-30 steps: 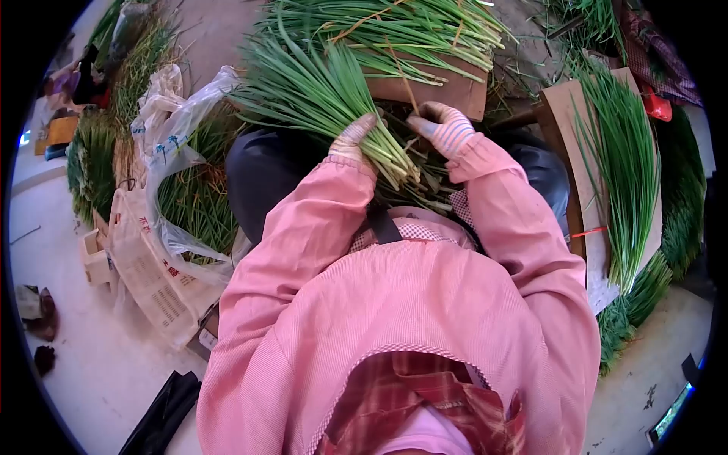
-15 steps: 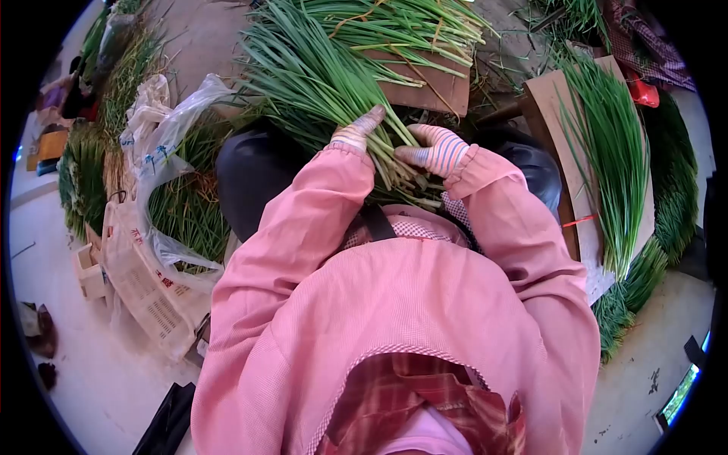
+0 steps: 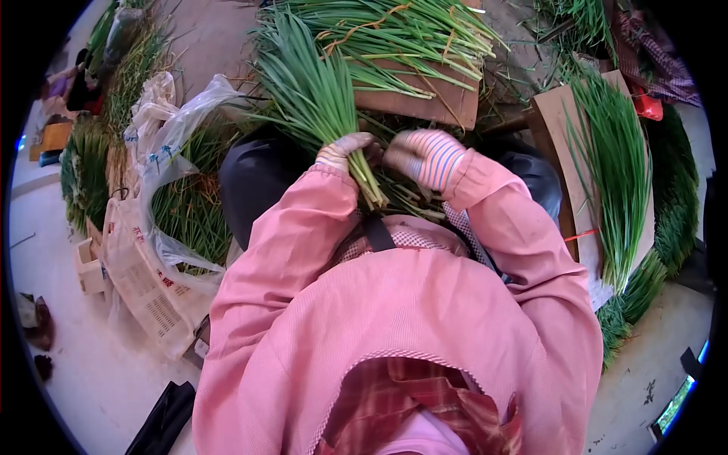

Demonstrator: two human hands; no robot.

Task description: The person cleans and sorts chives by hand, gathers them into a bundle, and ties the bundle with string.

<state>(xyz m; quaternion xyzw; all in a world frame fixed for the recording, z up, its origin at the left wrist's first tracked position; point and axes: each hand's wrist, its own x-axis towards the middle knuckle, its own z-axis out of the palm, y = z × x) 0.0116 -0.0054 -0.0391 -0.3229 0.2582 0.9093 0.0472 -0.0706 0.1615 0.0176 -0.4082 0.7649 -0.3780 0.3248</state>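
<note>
My left hand (image 3: 345,152), in a pale, stained glove, is closed around the lower stalks of a bunch of garlic chives (image 3: 311,83). The leaves fan out toward the upper left, and the cut ends point down toward my lap. Just right of the stalks is my right hand (image 3: 428,158), in a blue-and-orange striped glove. Its fingers bend inward but are smeared by motion, so whether they hold anything is unclear. Loose stalks (image 3: 413,199) lie below it, over my lap.
Ahead, more chives (image 3: 409,38) lie on a brown board (image 3: 425,106). To the right, a tied bundle (image 3: 613,182) with a red band rests on a slanted board (image 3: 557,114). On the left are a clear plastic bag (image 3: 163,189) and a printed white sack (image 3: 148,280).
The bunch in my left hand is narrower and more upright. My right hand has come off the stalks, leaving a gap between the hands. Some stalks now lie beneath my right hand.
</note>
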